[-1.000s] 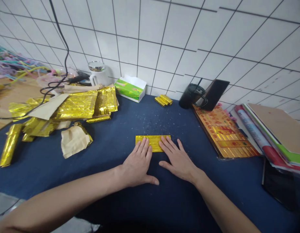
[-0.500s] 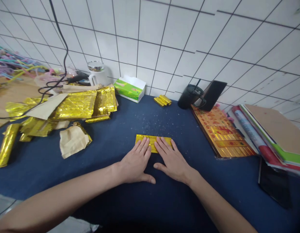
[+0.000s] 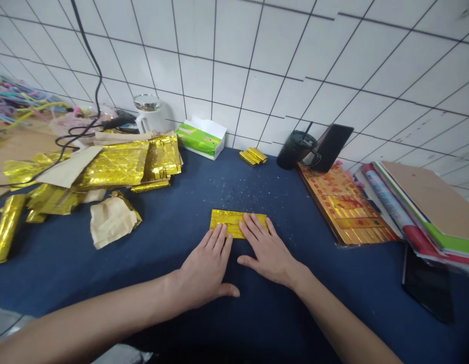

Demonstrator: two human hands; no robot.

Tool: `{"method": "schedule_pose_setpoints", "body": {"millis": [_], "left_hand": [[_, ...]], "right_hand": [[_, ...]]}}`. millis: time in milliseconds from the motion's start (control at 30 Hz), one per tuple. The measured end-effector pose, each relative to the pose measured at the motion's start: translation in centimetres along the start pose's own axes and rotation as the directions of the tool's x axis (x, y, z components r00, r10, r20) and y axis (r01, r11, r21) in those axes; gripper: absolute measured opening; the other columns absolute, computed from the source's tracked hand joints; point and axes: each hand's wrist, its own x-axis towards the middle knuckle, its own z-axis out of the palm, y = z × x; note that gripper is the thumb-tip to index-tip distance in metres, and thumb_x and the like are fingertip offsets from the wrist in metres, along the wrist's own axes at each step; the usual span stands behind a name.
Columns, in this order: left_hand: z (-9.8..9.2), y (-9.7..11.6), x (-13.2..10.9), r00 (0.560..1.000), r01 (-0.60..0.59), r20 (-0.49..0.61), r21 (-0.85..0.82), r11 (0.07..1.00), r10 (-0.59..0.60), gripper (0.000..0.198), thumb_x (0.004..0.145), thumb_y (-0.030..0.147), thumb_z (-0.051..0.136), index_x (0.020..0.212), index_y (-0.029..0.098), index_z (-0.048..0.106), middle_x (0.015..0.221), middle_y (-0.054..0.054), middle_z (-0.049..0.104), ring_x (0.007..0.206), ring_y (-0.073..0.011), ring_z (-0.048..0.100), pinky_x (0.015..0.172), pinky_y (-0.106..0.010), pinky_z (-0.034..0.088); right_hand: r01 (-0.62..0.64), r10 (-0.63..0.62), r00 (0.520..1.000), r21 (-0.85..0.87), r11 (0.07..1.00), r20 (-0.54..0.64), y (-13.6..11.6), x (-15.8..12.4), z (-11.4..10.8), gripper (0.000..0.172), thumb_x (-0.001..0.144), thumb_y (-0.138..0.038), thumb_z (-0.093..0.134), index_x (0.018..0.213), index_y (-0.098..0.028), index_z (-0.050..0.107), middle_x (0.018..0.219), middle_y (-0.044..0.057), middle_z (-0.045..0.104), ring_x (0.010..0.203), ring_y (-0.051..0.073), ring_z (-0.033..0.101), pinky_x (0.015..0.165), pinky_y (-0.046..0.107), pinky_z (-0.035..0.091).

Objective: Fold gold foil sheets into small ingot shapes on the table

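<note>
A flat, folded strip of gold foil paper [image 3: 234, 222] lies crosswise on the dark blue tabletop. My left hand [image 3: 207, 268] is flat and open, its fingertips on the strip's near left edge and its thumb stretched out over the cloth. My right hand [image 3: 270, 253] also lies flat, fingers spread across the strip's right part and covering some of it. Beyond the strip, against the wall, sit several small gold folded pieces [image 3: 253, 156] side by side.
Crumpled gold foil paper [image 3: 116, 162] is heaped at left, with a torn tan sheet [image 3: 111, 221] before it. A tissue pack [image 3: 202, 139], white mug [image 3: 151, 119] and black tumbler [image 3: 297, 149] line the tiled wall. At right are an orange-gold packet [image 3: 348, 207], stacked books [image 3: 435, 202] and a black phone [image 3: 427, 288].
My left hand has slid back toward me, so its fingers cover less of the gold strip. My right hand has stayed nearly in place. The view has shifted slightly.
</note>
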Motion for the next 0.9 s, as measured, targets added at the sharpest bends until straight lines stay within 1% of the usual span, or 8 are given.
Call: {"method": "schedule_pose_setpoints", "body": {"millis": [133,233,367,533,700,767,833,900], "left_hand": [[-0.5,-0.5,0.5,0.997,0.069,-0.035,0.001,0.998,-0.069,0.093,0.069,0.073,0.042,0.125,0.000,0.042,0.132,-0.025,0.038,0.125,-0.0336,0.034,0.101,-0.044,0.030],[-0.8,-1.2,0.8,0.994,0.099,-0.051,0.003,0.995,-0.098,0.090,0.070,0.071,0.043,0.125,0.000,0.043,0.130,-0.024,0.042,0.123,-0.0327,0.037,0.101,-0.044,0.031],[-0.7,-1.7,0.9,0.995,0.089,-0.041,0.020,0.996,-0.088,0.089,0.070,0.071,0.043,0.125,0.001,0.043,0.132,-0.023,0.040,0.124,-0.0323,0.035,0.102,-0.044,0.029],[-0.4,-1.7,1.1,0.996,0.085,-0.011,0.061,0.994,-0.085,0.090,0.069,0.070,0.046,0.127,0.001,0.041,0.135,-0.023,0.035,0.127,-0.0326,0.030,0.103,-0.044,0.028],[-0.2,-1.5,1.2,0.996,0.085,0.017,0.091,0.992,-0.087,0.094,0.066,0.070,0.049,0.128,0.001,0.039,0.136,-0.024,0.031,0.128,-0.0326,0.028,0.102,-0.041,0.029],[-0.1,-1.5,1.1,0.997,0.082,0.004,0.082,0.993,-0.083,0.093,0.067,0.071,0.046,0.128,0.002,0.040,0.136,-0.023,0.031,0.128,-0.0325,0.027,0.103,-0.042,0.028],[0.0,-1.6,1.1,0.997,0.082,-0.021,0.060,0.995,-0.081,0.091,0.068,0.072,0.044,0.127,0.002,0.041,0.137,-0.023,0.031,0.129,-0.0323,0.025,0.103,-0.043,0.027],[0.1,-1.6,1.0,0.996,0.085,-0.031,0.034,0.996,-0.084,0.091,0.069,0.071,0.043,0.128,0.002,0.040,0.137,-0.024,0.030,0.129,-0.0327,0.024,0.103,-0.044,0.027]], "right_hand": [[-0.008,0.008,1.000,0.002,1.000,0.002,0.0,0.0,0.1,0.080,0.080,-0.067,0.023,0.139,-0.013,0.019,0.147,0.011,0.015,0.134,0.026,0.004,0.106,0.052,0.007],[-0.007,0.007,1.000,0.002,1.000,-0.004,0.0,0.1,0.2,0.080,0.080,-0.067,0.024,0.139,-0.012,0.020,0.146,0.011,0.016,0.134,0.026,0.004,0.106,0.052,0.007],[-0.001,0.001,1.000,-0.006,1.000,-0.021,0.0,0.1,0.2,0.080,0.081,-0.066,0.024,0.139,-0.012,0.019,0.146,0.011,0.017,0.134,0.026,0.005,0.106,0.052,0.007],[-0.010,0.009,0.999,-0.020,1.000,-0.040,-0.1,0.0,0.4,0.079,0.081,-0.065,0.025,0.140,-0.013,0.016,0.146,0.011,0.018,0.134,0.027,0.006,0.106,0.053,0.007],[-0.035,0.033,0.998,-0.036,0.999,-0.049,-0.3,-0.1,0.2,0.082,0.079,-0.069,0.023,0.138,-0.011,0.022,0.146,0.016,0.013,0.134,0.029,0.007,0.104,0.056,0.008],[-0.040,0.036,0.996,-0.048,0.998,-0.078,-0.5,-0.1,0.0,0.083,0.079,-0.069,0.024,0.138,-0.010,0.023,0.145,0.017,0.014,0.134,0.029,0.008,0.104,0.057,0.006],[-0.019,0.013,0.994,-0.054,0.998,-0.107,-0.8,-0.1,-0.1,0.083,0.079,-0.068,0.026,0.138,-0.009,0.022,0.145,0.017,0.016,0.134,0.029,0.009,0.104,0.057,0.004],[0.017,-0.021,0.995,-0.039,0.999,-0.100,-1.0,0.1,-0.2,0.081,0.081,-0.066,0.026,0.138,-0.009,0.020,0.145,0.016,0.018,0.134,0.027,0.009,0.105,0.054,0.004]]}}
